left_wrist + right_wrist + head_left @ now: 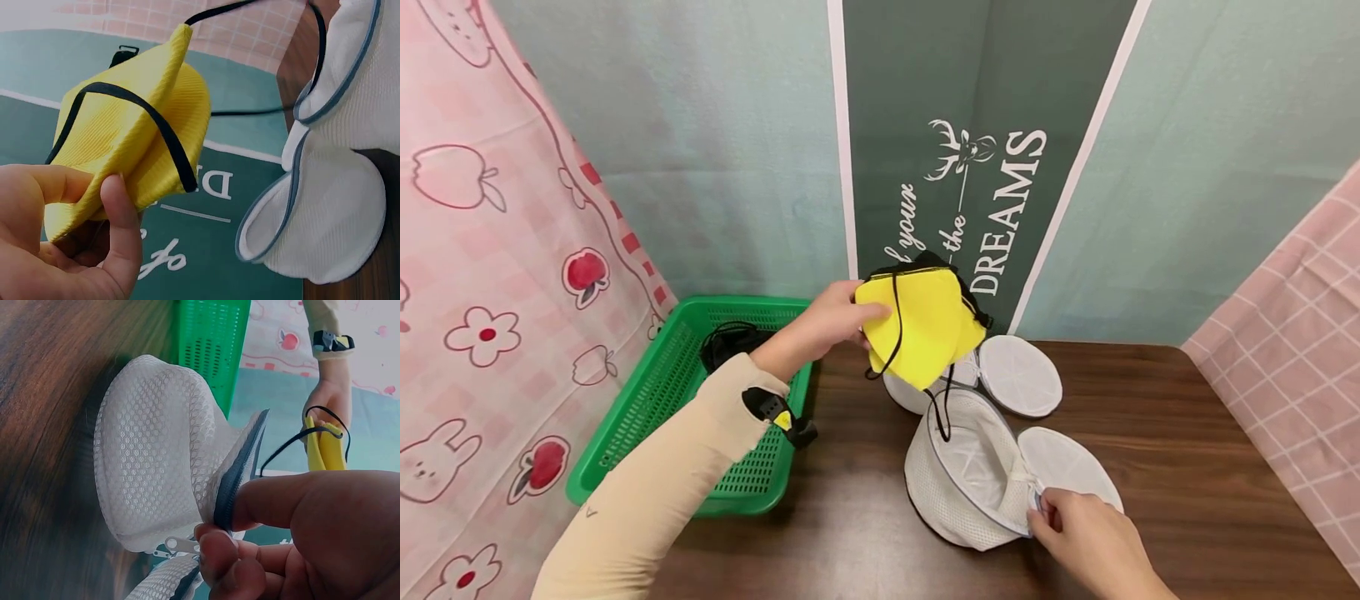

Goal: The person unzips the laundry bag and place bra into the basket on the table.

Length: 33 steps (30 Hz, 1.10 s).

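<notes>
My left hand pinches a folded yellow bra with thin black straps between thumb and fingers. It hangs in the air above a white mesh laundry bag, one strap dangling over the opening. In the left wrist view, the bra's ribbed yellow cloth is folded over on itself. My right hand pinches the bag's blue-grey zipper edge at the near right. This bag stands on the table, its round lid folded out to the right and its inside visible.
A green plastic basket stands at the left, with a black strappy item inside, partly behind my left arm. Behind the near bag is another white mesh bag with its round lid folded out. Cloth curtains enclose the wooden table.
</notes>
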Available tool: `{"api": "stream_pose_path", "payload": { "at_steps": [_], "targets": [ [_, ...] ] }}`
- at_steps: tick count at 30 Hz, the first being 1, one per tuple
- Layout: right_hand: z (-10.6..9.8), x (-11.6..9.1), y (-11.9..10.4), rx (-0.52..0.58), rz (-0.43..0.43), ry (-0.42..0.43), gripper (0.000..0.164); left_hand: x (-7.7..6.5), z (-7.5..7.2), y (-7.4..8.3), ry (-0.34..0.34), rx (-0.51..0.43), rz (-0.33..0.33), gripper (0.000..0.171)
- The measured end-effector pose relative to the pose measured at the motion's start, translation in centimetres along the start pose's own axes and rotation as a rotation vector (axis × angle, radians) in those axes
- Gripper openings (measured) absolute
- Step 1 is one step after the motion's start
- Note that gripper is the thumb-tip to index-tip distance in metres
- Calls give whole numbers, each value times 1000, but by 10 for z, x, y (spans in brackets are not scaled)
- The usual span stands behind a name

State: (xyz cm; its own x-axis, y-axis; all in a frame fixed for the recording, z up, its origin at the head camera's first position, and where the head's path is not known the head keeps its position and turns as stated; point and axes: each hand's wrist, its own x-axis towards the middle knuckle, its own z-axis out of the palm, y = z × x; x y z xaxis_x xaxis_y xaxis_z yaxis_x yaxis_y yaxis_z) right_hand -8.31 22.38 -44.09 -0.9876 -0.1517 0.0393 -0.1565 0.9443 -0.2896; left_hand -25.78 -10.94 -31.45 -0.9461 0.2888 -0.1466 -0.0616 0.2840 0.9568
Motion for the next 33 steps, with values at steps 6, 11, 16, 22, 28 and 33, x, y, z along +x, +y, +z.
{"api": "stream_pose_path", "payload": {
  "at_steps": [6,11,16,22,28,33],
  "targets": [
    [0,0,1,1,16,-28,42,-12,-21,-6,33,-48,-44,28],
    [0,1,1,2,23,-36,41,-22,-36,-13,30,-28,-85,28],
    [-1,1,1,11,25,-47,40,-32,-51,-19,29,-5,-107,30],
    [1,-1,2,8,26,-39,41,-45,-70,-25,12,16,-103,34],
    [1,-1,3,-3,13,-27,41,-59,-88,-31,16,40,-112,37],
    [1,0,2,1,20,-39,40,-72,-103,-37,31,27,-120,35]
  ]
}}
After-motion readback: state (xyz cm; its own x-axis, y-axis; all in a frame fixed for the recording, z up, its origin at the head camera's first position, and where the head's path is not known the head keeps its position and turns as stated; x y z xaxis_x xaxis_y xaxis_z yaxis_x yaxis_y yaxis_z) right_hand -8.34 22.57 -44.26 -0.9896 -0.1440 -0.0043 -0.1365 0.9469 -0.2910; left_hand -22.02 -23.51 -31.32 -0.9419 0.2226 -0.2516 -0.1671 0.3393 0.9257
